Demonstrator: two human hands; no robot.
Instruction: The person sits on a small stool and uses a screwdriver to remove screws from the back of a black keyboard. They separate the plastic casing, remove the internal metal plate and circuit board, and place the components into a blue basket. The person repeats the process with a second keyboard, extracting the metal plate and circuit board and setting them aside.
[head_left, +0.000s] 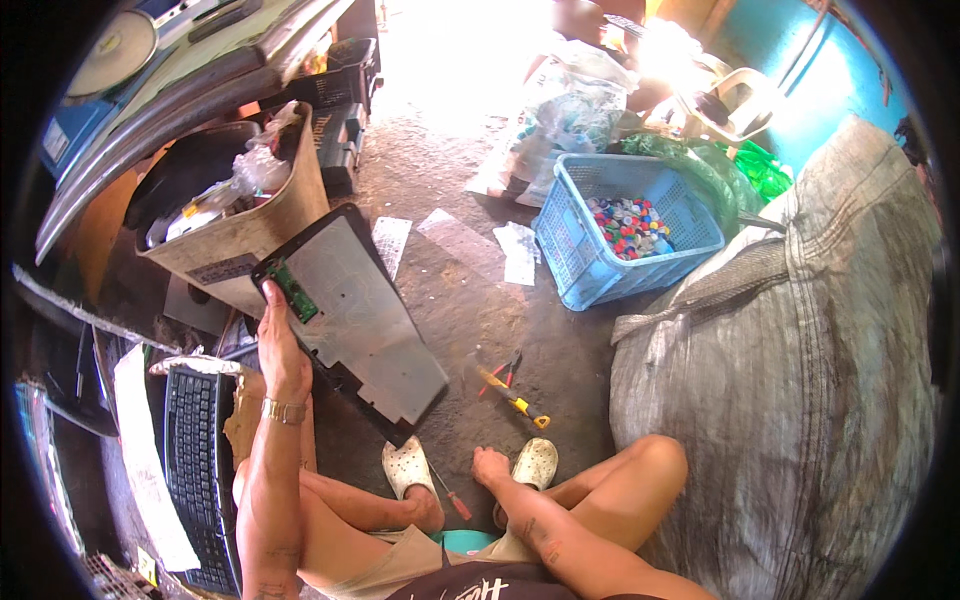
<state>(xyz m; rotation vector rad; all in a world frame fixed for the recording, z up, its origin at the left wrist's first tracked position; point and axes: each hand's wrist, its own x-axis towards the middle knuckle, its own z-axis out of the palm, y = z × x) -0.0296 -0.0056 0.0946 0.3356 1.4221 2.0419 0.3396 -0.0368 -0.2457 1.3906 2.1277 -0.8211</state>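
My left hand [283,345] grips the edge of an opened keyboard [350,310], held tilted above the floor. Its black shell frames a grey plate, and a small green circuit board [291,290] sits beside my fingers. My right hand [490,466] is curled into a loose fist beside my right clog [535,463]; nothing sticks out of it. Just beyond that hand, a yellow-handled cutting tool [515,396] and red-handled pliers [512,375] lie on the floor. A red-handled screwdriver [458,504] rests between my feet, by the left clog [408,467].
Another black keyboard [195,470] lies at my left. Behind the held one stands a dirty bin [230,262] of scrap. Ahead right, a blue crate [600,275] holds colourful bottle caps [632,228]. A large grey woven sack [780,400] bulges at my right. Papers [460,243] litter the floor.
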